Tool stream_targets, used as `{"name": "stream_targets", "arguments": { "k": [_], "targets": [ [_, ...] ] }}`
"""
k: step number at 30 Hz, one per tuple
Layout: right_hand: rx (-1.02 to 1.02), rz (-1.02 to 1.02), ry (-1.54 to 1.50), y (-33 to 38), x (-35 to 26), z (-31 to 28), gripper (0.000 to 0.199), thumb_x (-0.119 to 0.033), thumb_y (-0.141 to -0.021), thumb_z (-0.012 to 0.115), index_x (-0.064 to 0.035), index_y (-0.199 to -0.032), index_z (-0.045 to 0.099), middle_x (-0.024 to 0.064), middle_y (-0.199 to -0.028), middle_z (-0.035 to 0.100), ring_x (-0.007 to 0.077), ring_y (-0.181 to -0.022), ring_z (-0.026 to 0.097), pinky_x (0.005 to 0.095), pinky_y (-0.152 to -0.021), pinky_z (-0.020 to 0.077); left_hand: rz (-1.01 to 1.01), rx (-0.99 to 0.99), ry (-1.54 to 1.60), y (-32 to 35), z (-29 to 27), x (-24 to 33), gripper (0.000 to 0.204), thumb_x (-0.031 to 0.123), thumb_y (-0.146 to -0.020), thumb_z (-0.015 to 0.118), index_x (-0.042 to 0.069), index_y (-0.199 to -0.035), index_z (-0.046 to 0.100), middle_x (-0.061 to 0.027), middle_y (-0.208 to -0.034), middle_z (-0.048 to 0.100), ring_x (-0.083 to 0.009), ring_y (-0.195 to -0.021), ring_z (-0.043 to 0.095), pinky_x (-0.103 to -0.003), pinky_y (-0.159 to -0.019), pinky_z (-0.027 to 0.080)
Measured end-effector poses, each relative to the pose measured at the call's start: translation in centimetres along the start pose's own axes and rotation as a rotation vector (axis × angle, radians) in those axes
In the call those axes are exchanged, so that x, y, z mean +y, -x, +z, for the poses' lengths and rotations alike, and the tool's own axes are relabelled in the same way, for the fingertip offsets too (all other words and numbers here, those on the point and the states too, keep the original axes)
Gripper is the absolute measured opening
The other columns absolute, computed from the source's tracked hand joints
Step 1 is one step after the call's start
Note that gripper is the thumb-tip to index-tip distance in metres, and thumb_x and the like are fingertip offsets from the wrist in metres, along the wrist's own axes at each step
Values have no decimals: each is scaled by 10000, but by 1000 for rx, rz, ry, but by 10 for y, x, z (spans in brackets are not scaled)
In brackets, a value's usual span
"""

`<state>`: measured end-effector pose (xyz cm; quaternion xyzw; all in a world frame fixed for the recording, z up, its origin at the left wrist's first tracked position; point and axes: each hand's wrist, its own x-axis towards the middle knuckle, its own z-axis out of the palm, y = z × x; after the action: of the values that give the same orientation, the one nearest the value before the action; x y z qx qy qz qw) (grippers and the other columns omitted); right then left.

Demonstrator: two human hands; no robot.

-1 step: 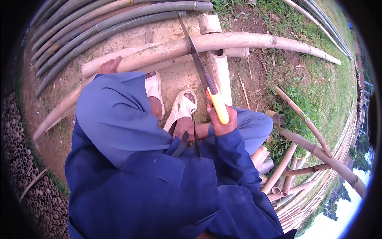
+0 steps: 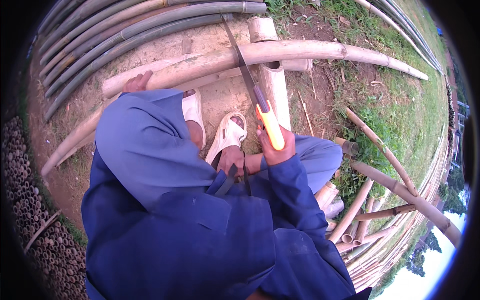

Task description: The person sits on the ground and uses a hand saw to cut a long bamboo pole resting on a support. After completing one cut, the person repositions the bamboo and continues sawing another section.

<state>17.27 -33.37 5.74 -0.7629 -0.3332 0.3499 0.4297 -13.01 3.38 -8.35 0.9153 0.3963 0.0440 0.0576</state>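
My right hand (image 2: 276,151) grips the yellow handle of a hand saw (image 2: 270,126). Its dark blade slants up and left across a long pale bamboo pole (image 2: 300,50). The pole lies sideways over a short thick bamboo piece (image 2: 274,85) on bare earth. At the pole's left end, my left hand (image 2: 136,82) holds the pole down, mostly hidden by my blue sleeve. My feet in white sandals (image 2: 227,135) rest just below the pole.
Several long green and tan bamboo poles (image 2: 150,25) lie stacked at the top left. Cut bamboo ends (image 2: 30,210) are piled at the left edge. More poles and short offcuts (image 2: 380,200) lie on grass to the right.
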Motion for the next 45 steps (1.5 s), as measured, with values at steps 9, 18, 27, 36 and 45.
{"name": "stream_targets", "arguments": {
  "k": [9, 18, 27, 36, 45],
  "targets": [
    [-27, 175, 14, 66, -65, -45, 341, -16, -892, 683, 67, -1222, 675, 191, -1073, 755, 239, -1034, 739, 310, -935, 533, 23, -12, -29, -4, 4, -6, 611, 553, -819, 696, 169, -1283, 594, -139, -986, 665, -397, -892, 666, -501, -766, 524],
    [25, 63, -25, 29, 3, -19, 194, -36, -876, 714, 60, -1045, 707, 151, -777, 711, 187, -685, 677, 325, -667, 532, -29, -88, -1, -8, -5, -2, 627, 500, -822, 695, 150, -1330, 583, -142, -1011, 662, -392, -933, 654, -477, -826, 503],
    [93, -29, 14, -1, -1, -6, 155, -84, -880, 734, 53, -943, 696, 174, -702, 667, 239, -622, 661, 361, -613, 507, 55, 39, 12, -7, 4, -8, 523, 460, -820, 711, 175, -1247, 613, -132, -923, 643, -388, -815, 638, -493, -740, 506],
    [-15, 123, 64, 73, -50, -40, 302, -14, -883, 693, 54, -1177, 688, 196, -926, 754, 240, -889, 753, 340, -793, 563, 9, -65, -37, -10, 3, -7, 649, 538, -797, 731, 169, -1314, 598, -132, -1002, 662, -385, -894, 652, -484, -787, 511],
    [15, 40, 38, -13, -9, -3, 155, -69, -886, 727, 45, -990, 709, 153, -757, 697, 178, -692, 667, 329, -664, 522, 17, -18, -49, 0, 1, -3, 453, 300, -844, 650, 181, -1276, 587, -117, -967, 650, -355, -890, 666, -473, -764, 516]
  ]
}}
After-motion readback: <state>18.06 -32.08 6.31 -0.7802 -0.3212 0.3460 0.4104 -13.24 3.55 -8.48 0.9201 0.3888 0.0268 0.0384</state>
